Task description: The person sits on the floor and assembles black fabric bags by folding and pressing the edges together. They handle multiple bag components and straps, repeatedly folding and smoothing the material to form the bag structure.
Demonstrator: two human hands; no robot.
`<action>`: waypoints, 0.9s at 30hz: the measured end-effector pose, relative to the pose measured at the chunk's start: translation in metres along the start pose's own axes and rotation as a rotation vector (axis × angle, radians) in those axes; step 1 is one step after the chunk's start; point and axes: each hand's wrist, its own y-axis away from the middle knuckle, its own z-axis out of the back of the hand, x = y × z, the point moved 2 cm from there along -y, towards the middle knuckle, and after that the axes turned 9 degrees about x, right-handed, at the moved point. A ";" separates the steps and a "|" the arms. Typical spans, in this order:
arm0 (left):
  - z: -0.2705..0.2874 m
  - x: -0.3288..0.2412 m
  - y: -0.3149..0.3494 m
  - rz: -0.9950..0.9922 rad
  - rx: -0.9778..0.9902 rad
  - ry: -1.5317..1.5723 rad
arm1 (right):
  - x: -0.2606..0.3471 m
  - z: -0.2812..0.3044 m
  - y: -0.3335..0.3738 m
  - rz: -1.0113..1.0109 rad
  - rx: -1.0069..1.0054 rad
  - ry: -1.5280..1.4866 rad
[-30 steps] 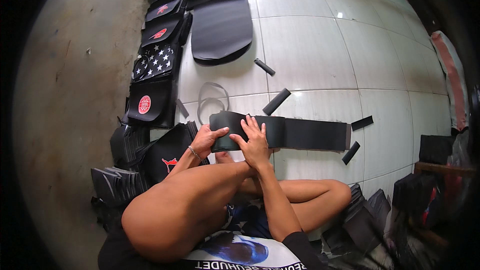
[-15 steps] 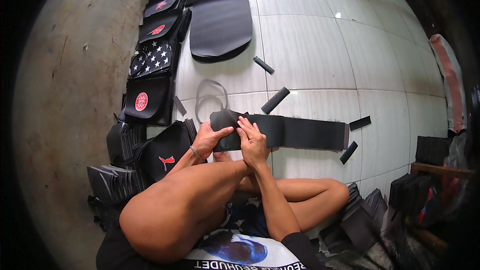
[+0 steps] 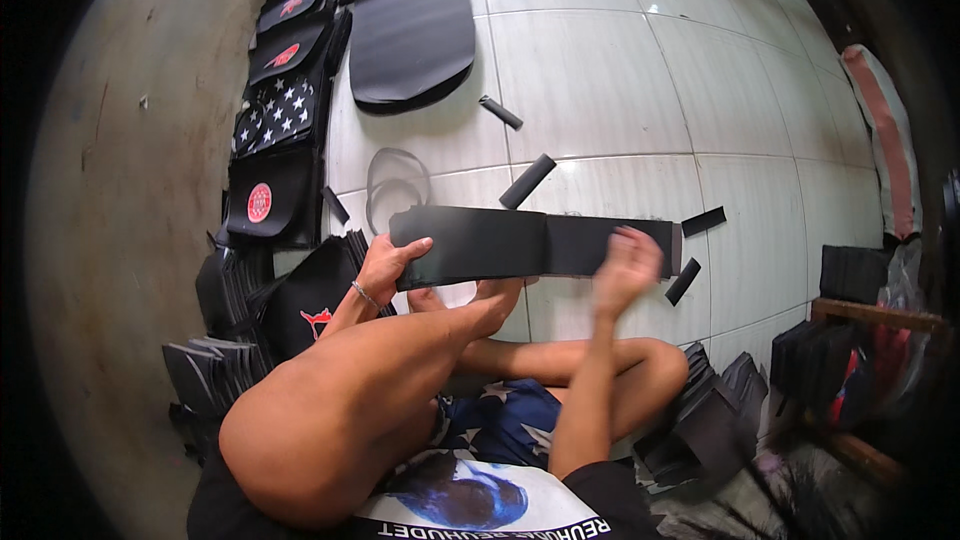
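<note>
A long black strip of leather-like sheet (image 3: 480, 245) stretches across in front of my raised knee, with a crease or overlap near its middle. My left hand (image 3: 384, 268) grips its left end, thumb on top and fingers underneath. Over the right section of the strip is my right hand (image 3: 628, 265), smeared by motion with its fingers bent; whether it touches the strip or holds anything cannot be made out. Beyond the strip's left end lies a greyish loop of thin band (image 3: 398, 190). Small black pieces (image 3: 528, 181) are scattered around the strip.
Stacked black flaps with printed emblems (image 3: 275, 195) line the left side. A pile of large rounded black sheets (image 3: 412, 40) lies farther off on the pale tiles (image 3: 590, 70). More black pieces (image 3: 700, 420) sit right of my knee, near a wooden bar (image 3: 875, 315).
My right hand has slid from the strip's left end to its right section. The strip's left part now lies flat instead of bunched. The whole view has shifted slightly.
</note>
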 end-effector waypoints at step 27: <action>-0.032 -0.016 0.002 -0.088 0.058 -0.006 | 0.047 -0.111 0.085 0.349 0.809 0.357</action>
